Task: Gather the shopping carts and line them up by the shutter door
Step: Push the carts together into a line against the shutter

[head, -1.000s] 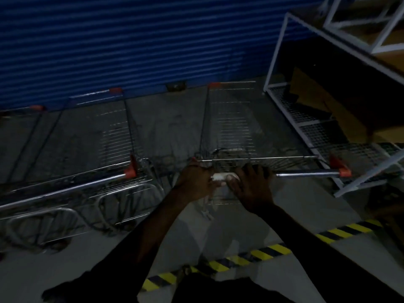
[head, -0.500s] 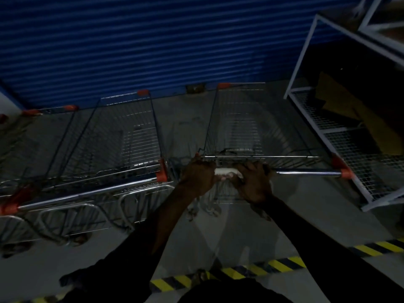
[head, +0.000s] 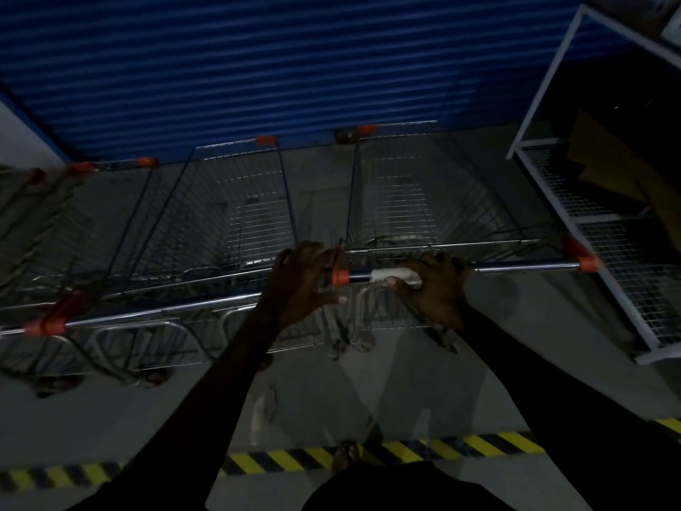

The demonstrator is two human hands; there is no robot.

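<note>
Dim light swallows most detail here. The right hand (head: 435, 289) covers a stretch of the cart handle (head: 523, 267), and a white wrap (head: 394, 275) on the bar vanishes under its fingers, so what it is stays unclear. The left hand (head: 302, 282) hides the gap between the two nearest carts. The leftmost carts (head: 55, 223) blur into shadow and run off the left edge; their count is uncertain, perhaps two. The white rack (head: 608, 201) is cut by the right edge, its upper shelf black. Both forearms leave the bottom edge.
</note>
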